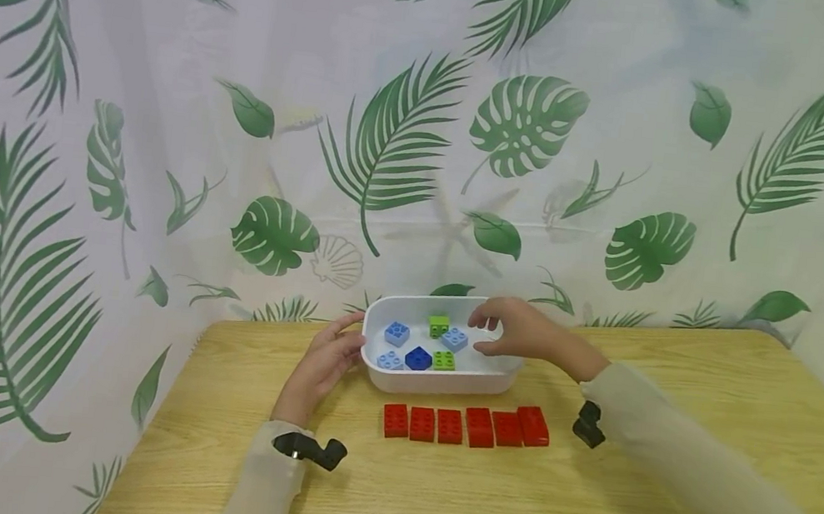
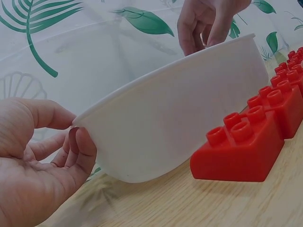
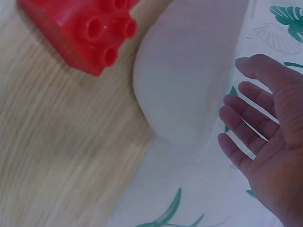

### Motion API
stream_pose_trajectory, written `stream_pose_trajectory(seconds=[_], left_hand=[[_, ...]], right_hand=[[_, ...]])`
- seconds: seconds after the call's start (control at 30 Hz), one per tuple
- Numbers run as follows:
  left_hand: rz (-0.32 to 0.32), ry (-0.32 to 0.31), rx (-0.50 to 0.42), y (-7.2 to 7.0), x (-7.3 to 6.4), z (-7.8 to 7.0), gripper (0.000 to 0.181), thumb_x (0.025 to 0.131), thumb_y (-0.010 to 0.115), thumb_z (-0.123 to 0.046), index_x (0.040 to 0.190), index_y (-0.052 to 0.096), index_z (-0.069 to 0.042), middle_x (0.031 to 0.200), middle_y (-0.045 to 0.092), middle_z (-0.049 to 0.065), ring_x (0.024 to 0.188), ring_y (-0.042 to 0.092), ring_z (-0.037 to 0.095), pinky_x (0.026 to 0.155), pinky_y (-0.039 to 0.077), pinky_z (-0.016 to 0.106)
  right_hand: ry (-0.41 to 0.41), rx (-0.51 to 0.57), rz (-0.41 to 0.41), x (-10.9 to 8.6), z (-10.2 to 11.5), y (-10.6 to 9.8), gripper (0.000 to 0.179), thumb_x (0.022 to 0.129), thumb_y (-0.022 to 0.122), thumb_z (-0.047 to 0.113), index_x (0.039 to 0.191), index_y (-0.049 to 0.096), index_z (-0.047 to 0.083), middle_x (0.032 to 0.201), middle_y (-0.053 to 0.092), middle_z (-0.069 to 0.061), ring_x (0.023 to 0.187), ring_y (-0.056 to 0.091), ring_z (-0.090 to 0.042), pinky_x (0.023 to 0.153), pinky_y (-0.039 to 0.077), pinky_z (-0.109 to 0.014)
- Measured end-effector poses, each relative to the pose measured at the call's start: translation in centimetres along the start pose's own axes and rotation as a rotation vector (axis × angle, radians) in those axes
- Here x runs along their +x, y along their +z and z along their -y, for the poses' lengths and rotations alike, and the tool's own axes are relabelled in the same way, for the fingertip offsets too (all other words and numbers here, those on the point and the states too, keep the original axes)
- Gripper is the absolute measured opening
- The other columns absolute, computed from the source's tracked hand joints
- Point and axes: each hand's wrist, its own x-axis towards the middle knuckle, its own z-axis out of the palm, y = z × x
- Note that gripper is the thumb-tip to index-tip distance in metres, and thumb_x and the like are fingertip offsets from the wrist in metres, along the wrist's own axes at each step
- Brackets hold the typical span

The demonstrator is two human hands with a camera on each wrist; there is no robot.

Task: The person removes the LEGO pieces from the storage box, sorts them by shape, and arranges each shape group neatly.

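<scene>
A white plastic box (image 1: 444,384) stands on the table with several toy building bricks inside. Among them are a dark blue brick (image 1: 418,359), light blue ones such as this light blue brick (image 1: 454,339), and two green bricks, one being this green brick (image 1: 444,361). At the box's left end, my left hand (image 1: 326,361) holds the rim, its fingertips (image 2: 85,142) against the outer wall. My right hand (image 1: 525,329) hovers over the box's right end, fingers loosely bent and spread, with nothing between them.
In front of the box runs a row of several red bricks (image 1: 450,427), studs up, on the wooden table (image 1: 416,500). Behind the table hangs a white leaf-print cloth (image 1: 414,240). Each sleeve carries a black wrist mount (image 1: 590,425).
</scene>
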Motion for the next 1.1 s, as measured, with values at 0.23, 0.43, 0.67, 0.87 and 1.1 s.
stream_pose_trajectory(seconds=[0.23,0.43,0.67,0.87,1.1], left_hand=[[0.005,0.009,0.011,0.1,0.2,0.2,0.052,0.099,0.053,0.0,0.151,0.044,-0.005,0.13,0.057,0.019,0.101,0.06,0.018,0.084,0.053,0.025],[0.009,0.012,0.016,0.3,0.1,0.3,0.052,0.1,0.053,0.001,0.151,0.044,-0.004,0.129,0.058,0.02,0.102,0.06,0.018,0.084,0.053,0.026],[0.014,0.007,0.019,0.4,-0.1,0.2,0.052,0.1,0.053,0.001,0.151,0.043,-0.004,0.129,0.058,0.019,0.101,0.059,0.017,0.084,0.053,0.025],[0.006,0.011,0.006,0.2,-0.1,0.0,0.052,0.1,0.052,0.001,0.151,0.044,-0.005,0.131,0.056,0.02,0.103,0.059,0.019,0.084,0.053,0.025],[0.004,0.007,0.007,-0.1,0.0,0.0,0.052,0.1,0.053,0.001,0.151,0.045,-0.006,0.121,0.061,0.014,0.103,0.06,0.018,0.084,0.053,0.025]], right_hand=[[0.008,0.023,-0.036,1.2,-1.3,1.8,0.034,0.085,0.08,0.013,0.117,0.072,0.002,0.115,0.073,-0.013,0.102,0.064,-0.03,0.092,0.056,-0.047],[0.022,0.051,-0.065,1.5,-2.0,2.9,0.038,0.085,0.08,0.014,0.12,0.071,0.003,0.119,0.072,-0.012,0.105,0.063,-0.029,0.093,0.056,-0.045],[0.042,0.019,-0.08,1.8,-2.0,3.7,0.041,0.085,0.08,0.016,0.123,0.07,0.003,0.124,0.07,-0.013,0.108,0.063,-0.029,0.096,0.055,-0.046],[0.028,-0.072,-0.074,2.1,-1.3,3.8,0.041,0.086,0.079,0.019,0.124,0.071,0.007,0.127,0.07,-0.011,0.119,0.062,-0.032,0.106,0.049,-0.052],[0.069,-0.092,-0.05,2.4,-1.5,4.3,0.042,0.087,0.078,0.023,0.128,0.071,0.013,0.132,0.068,-0.008,0.124,0.06,-0.029,0.108,0.047,-0.052]])
